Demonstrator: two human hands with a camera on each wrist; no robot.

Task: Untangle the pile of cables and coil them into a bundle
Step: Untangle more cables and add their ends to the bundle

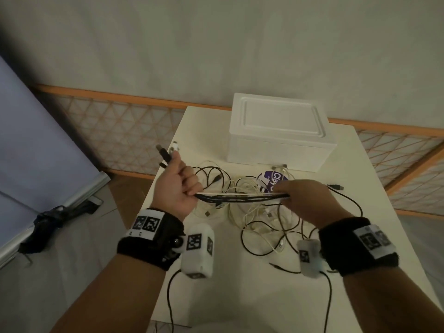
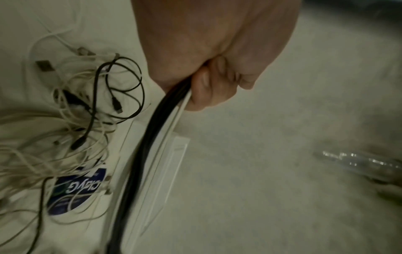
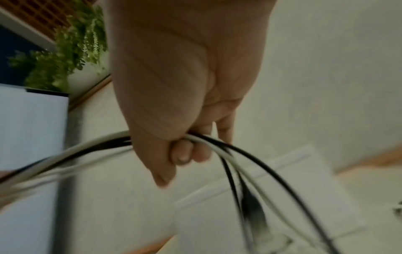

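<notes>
Tangle fills the middle, edges lie bare

A loose heap of black and white cables (image 1: 254, 212) covers the centre of the white surface (image 1: 374, 231); a white foam box (image 1: 278, 135) blocks the far side, just behind a round purple-labelled lid (image 1: 270, 181). Bare surface shows along the right edge and near front.

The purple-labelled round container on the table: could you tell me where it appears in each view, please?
Head: purple-labelled container, centre, among the loose cables behind the right hand.
Left wrist: lower left, label upside down, cables across it.
Right wrist: not in it.
Shared landmark: the white foam box.
</notes>
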